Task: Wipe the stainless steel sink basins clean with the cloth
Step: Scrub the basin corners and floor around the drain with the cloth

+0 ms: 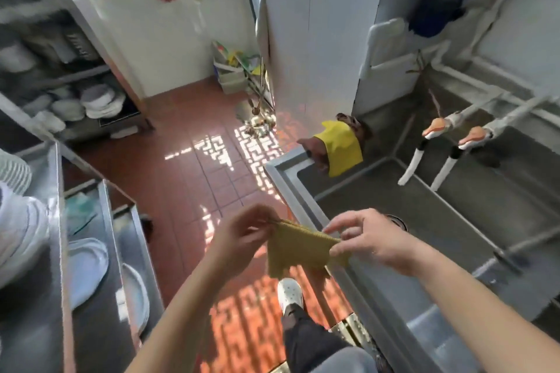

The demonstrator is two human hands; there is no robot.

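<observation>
Mustard-yellow cloth [298, 247] hangs stretched between both hands — left hand [242, 235] fingers pinch one top corner, right hand [368, 239] fingers the other — just over the steel sink [454, 221] near front rim.

**Counting what's in view around the sink**

I'm seeing one steel sink [306, 215] with two basins showing: the near basin [454, 239] and the far basin [472, 118] beyond the divider. Two taps are hanging over the divider, the left tap [424, 145] and the right tap [460, 151]. I'm counting two cloths: one olive cloth [298, 248] just left of the sink's front rim, pinched by two hands, my left hand [242, 236] and right hand [369, 239], and one yellow cloth [344, 148] draping at the sink's far left corner. One white shoe [290, 295] is showing on the floor left of the sink.
</observation>
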